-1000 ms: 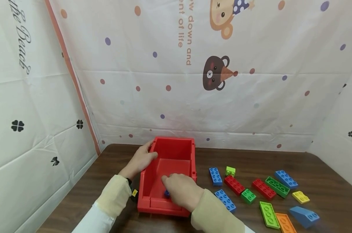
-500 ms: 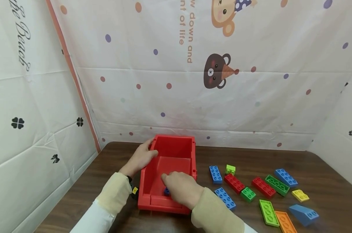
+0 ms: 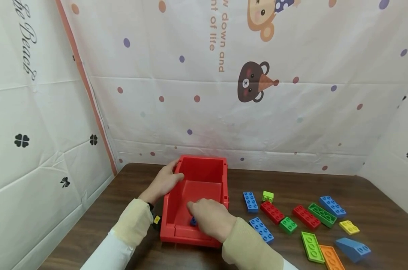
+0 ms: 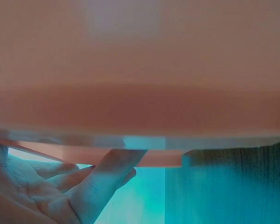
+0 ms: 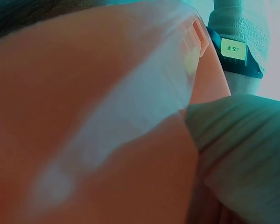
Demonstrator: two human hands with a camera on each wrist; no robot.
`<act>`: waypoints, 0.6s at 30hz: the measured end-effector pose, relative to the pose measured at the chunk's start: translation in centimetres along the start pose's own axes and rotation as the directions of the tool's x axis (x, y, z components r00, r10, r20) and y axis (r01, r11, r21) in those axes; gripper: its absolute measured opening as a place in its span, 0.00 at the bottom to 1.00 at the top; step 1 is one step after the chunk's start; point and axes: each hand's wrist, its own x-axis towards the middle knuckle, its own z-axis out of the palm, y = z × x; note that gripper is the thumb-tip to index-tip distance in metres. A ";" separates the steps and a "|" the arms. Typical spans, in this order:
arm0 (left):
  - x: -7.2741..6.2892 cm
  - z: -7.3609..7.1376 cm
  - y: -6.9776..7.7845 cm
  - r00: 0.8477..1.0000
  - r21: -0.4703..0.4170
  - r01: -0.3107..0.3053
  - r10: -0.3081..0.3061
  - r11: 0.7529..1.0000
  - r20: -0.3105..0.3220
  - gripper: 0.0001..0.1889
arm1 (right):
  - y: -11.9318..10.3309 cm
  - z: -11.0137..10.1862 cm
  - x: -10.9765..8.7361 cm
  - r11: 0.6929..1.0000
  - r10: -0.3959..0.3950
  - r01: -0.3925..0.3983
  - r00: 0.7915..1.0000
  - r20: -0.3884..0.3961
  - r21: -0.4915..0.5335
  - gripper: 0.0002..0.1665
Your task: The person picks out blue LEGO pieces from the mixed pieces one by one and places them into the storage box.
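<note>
A red plastic bin (image 3: 204, 189) stands on the table, its low front edge toward me. My left hand (image 3: 164, 183) grips its left wall, thumb over the rim; in the left wrist view the left hand (image 4: 95, 186) lies against the bin's side. Inside the bin, near the front, is my right hand (image 3: 212, 219), with its fingers curled. A small dark blue block (image 3: 193, 221) shows at those fingers, mostly covered by them. In the right wrist view the right hand (image 5: 242, 154) is beside the blurred bin wall (image 5: 84, 130).
On the right of the dark wood table (image 3: 237, 258) lie loose building bricks: a blue brick (image 3: 261, 230), a red brick (image 3: 272, 212), a green brick (image 3: 288, 225), a lime plate (image 3: 312, 247), a blue sloped brick (image 3: 353, 249) and several more. A patterned white curtain (image 3: 204, 116) hangs behind.
</note>
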 end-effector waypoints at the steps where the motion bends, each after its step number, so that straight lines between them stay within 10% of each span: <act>1: 0.0 0.1 0.0 1.000 0.001 0.003 -0.003 1.000 0.001 0.38 | 0.0 0.1 0.0 1.000 0.003 -0.003 1.000 0.002 0.002 0.21; 18: 0.0 0.0 0.0 1.000 0.001 0.006 -0.006 1.000 0.002 0.38 | 0.1 0.0 0.0 1.000 0.013 -0.012 1.000 0.009 -0.022 0.24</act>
